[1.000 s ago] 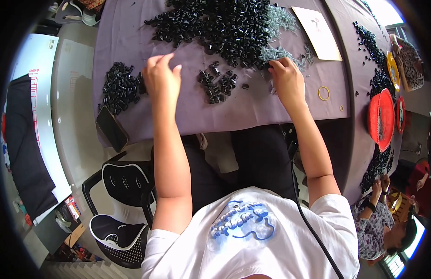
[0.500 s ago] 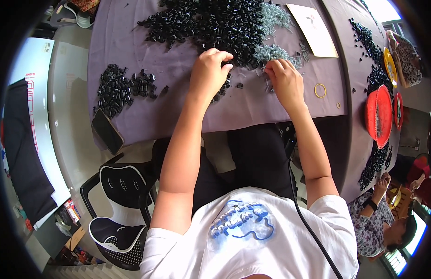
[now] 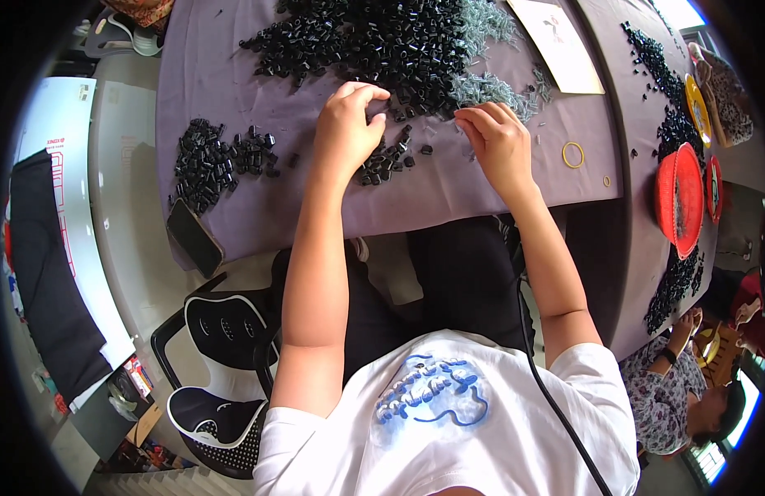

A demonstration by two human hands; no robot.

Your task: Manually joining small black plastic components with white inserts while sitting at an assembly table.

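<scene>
A: Near edge of the bench point(image 3: 449, 211)?

B: Purple cloth point(image 3: 234, 91) hangs over it. A dark phone point(image 3: 194, 237) lies at the left corner, partly past the edge. Chair point(image 3: 221, 347) just below, near the person's knees.

A: Left hand point(image 3: 349, 124)?

B: Fingers curled together, tips pinched at the near fringe of the big black pile point(image 3: 366, 41). What sits between the tips, cannot tell. Under the palm and to its right, a small cluster point(image 3: 387, 157) of black parts, loose on the cloth.

A: Right hand point(image 3: 498, 145)?

B: Fingers bent and drawn close, tips at the edge of the grey heap point(image 3: 494, 87). Whether it grips a piece is hidden.

A: Open room?

B: A bare strip of cloth between the two hands and the near edge. More bare cloth between the left hand and the left pile point(image 3: 213, 161), which lies well apart. To the right, a yellow ring point(image 3: 573, 155) and a smaller ring point(image 3: 606, 181) on otherwise free cloth.

A: Farther out?

B: Big black pile fills the middle, grey heap touching its right side. A sheet of paper point(image 3: 556, 37) beyond the heap.

A: Right rim?

B: A second bench point(image 3: 647, 207) with black parts strewn, a red basket point(image 3: 678, 198), a yellow dish point(image 3: 696, 99). Another person point(image 3: 688, 388) sits at its near end.
</scene>
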